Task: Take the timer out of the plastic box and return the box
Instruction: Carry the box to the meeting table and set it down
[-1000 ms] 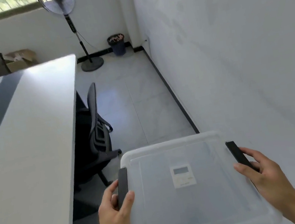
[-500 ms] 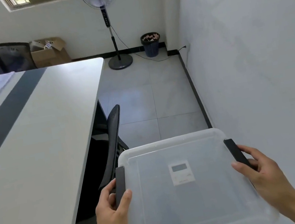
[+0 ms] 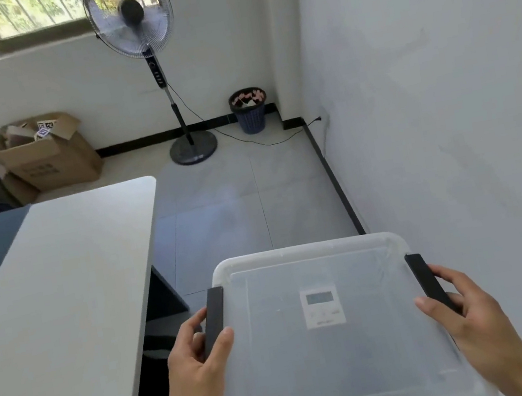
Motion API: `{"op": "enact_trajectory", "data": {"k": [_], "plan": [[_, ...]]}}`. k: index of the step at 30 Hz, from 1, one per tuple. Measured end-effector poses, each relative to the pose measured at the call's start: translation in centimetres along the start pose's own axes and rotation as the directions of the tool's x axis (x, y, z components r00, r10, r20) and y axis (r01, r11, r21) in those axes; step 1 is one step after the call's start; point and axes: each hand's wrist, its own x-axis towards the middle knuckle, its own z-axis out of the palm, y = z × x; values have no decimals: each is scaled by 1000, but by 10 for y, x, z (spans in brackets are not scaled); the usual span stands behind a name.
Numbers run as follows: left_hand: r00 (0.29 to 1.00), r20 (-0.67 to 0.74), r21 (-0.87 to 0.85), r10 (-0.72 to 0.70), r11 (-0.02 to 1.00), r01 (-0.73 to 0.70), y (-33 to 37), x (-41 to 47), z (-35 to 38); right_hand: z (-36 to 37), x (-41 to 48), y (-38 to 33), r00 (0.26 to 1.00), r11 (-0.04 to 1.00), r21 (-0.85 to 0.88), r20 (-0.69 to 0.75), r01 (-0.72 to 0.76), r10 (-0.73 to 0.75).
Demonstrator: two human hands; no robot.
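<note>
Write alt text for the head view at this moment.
Two hands, left hand and right hand, hold a lidded clear plastic box by its black side latches, a white timer visible inside. A grey table stands to the left, a standing fan beyond.

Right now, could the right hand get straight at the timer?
Probably not: the clear lid covers the timer, and the right hand is holding the box's black latch.

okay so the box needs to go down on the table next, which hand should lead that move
Left, probably. The left hand grips the box's left latch on the side nearest the table. The right hand holds the wall-side latch, so it would follow and steady.
</note>
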Motion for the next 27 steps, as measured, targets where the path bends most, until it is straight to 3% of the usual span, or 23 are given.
{"op": "enact_trajectory", "data": {"k": [8,12,21,27], "plan": [[996,-82,-4,-27,1000,26,60,157,85,5,214,-79,998,998,-66,67,5,0],[983,-179,-27,-42,999,38,81,222,103,24,307,-133,985,989,-134,169,64,-41],[928,-345,-140,-144,985,101,98,399,83,140,476,-222,955,985,-131,287,116,-74],[908,-405,-129,-107,990,59,158,525,38,231,562,-310,944,983,-101,308,152,-115]]}}
